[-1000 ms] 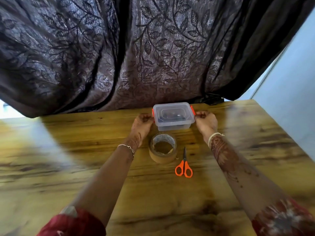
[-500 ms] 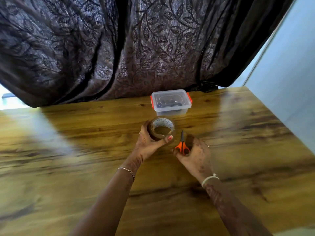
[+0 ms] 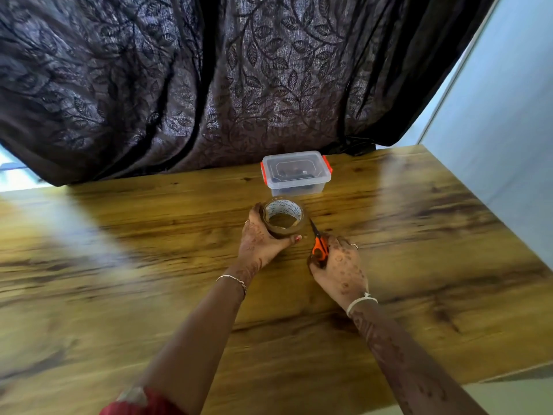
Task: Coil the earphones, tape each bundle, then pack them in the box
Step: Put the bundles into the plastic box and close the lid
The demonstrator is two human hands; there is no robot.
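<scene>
Box (image 3: 296, 175): clear plastic, orange-clipped, rect.; round brown tape roll (image 3: 285, 233); scissors (image 3: 319, 246).

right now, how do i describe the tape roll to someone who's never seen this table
On the wooden table before the dark leafy curtain, find the clear box with orange clips. Just nearer than it, the left hand grips the tape roll. It is the only brown ring, with a printed white core, unlike the orange-handled scissors beside it.
</scene>
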